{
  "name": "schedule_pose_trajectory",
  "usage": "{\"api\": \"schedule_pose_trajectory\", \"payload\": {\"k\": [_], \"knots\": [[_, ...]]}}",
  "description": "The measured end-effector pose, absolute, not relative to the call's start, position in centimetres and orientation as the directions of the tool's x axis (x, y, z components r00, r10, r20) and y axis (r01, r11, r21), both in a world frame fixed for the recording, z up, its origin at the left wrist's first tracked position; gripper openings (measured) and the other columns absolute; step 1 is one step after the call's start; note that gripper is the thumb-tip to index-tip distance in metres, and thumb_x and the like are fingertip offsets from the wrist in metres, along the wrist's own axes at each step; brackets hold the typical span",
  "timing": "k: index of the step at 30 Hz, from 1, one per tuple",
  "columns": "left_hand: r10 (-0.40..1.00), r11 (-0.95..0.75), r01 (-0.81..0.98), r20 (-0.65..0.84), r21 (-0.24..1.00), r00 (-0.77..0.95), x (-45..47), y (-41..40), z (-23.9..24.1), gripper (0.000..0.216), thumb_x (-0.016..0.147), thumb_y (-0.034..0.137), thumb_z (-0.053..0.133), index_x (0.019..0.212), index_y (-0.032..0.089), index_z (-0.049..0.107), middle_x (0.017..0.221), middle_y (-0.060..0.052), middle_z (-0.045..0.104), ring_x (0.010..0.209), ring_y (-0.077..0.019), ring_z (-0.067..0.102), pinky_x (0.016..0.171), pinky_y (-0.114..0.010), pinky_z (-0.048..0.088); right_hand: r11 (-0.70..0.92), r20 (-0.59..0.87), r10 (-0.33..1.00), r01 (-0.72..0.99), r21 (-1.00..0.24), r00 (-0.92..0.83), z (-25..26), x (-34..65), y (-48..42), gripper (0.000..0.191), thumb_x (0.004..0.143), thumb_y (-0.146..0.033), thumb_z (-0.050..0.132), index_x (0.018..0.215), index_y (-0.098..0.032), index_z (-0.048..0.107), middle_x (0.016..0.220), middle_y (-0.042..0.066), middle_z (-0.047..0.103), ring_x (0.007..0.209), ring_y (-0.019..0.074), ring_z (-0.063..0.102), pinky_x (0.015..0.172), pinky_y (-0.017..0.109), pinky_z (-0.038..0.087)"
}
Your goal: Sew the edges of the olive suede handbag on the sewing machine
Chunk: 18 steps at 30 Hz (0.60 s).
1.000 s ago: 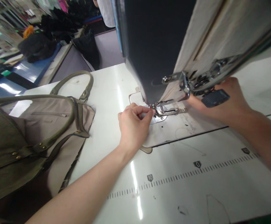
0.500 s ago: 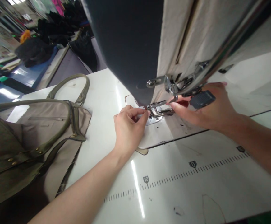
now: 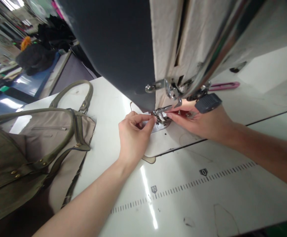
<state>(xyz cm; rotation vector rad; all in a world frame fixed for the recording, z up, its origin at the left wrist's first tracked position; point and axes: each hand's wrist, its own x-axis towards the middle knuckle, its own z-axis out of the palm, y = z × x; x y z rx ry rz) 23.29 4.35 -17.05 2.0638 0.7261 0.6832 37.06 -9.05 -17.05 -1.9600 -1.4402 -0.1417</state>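
Note:
At the needle area of the sewing machine (image 3: 114, 46), my left hand (image 3: 135, 135) has thumb and forefinger pinched together. What lies between those fingertips is too small to make out. Just to the right, my right hand (image 3: 207, 123) reaches beneath the dark thumbscrew (image 3: 208, 103). Its thumb and fingertips close in at the metal presser foot (image 3: 163, 116), partly behind the machine's metal parts, and whatever they pinch is hidden. Both hands' fingertips are close together, on either side of the foot.
An olive handbag (image 3: 0, 161) with a beige lining lies open on the left of the white table (image 3: 183, 204). A pink elongated tool (image 3: 224, 86) rests behind my right hand. A printed ruler scale (image 3: 180, 188) runs along the front. Dark fabric (image 3: 36, 57) is piled at the back left.
My right hand has moved left, its fingertips now at the presser foot. The left hand keeps its pinch there. The view has shifted slightly, and the pink tool shows more fully.

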Motion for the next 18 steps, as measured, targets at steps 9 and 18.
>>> {"api": "schedule_pose_trajectory", "payload": {"k": [9,18], "knots": [[0.709,-0.464,0.227,0.206,0.856,0.675,23.24,4.37,-17.20,0.006,0.077,0.024,0.072,0.073,0.021,0.077,0.057,0.003,0.049,0.053,-0.0088,0.040,0.054,-0.025,0.031,-0.245,0.451,0.767,0.858,-0.451,0.457,-16.96,37.02,-8.82,0.014,0.084,-0.025,0.062,0.076,-0.020,0.072,0.064,0.000,0.063,0.062,0.0166,0.058,0.058,0.029,0.039],[0.711,-0.481,0.251,0.207,0.840,0.672,23.30,4.35,-17.18,0.008,0.077,0.024,0.071,0.071,0.021,0.076,0.059,0.003,0.052,0.054,-0.0089,0.041,0.055,-0.025,0.032,-0.229,0.385,0.776,0.793,-0.565,0.499,-16.86,36.50,-8.54,0.012,0.086,-0.027,0.065,0.079,-0.022,0.073,0.073,0.001,0.069,0.070,0.0188,0.064,0.063,0.029,0.045]]}}
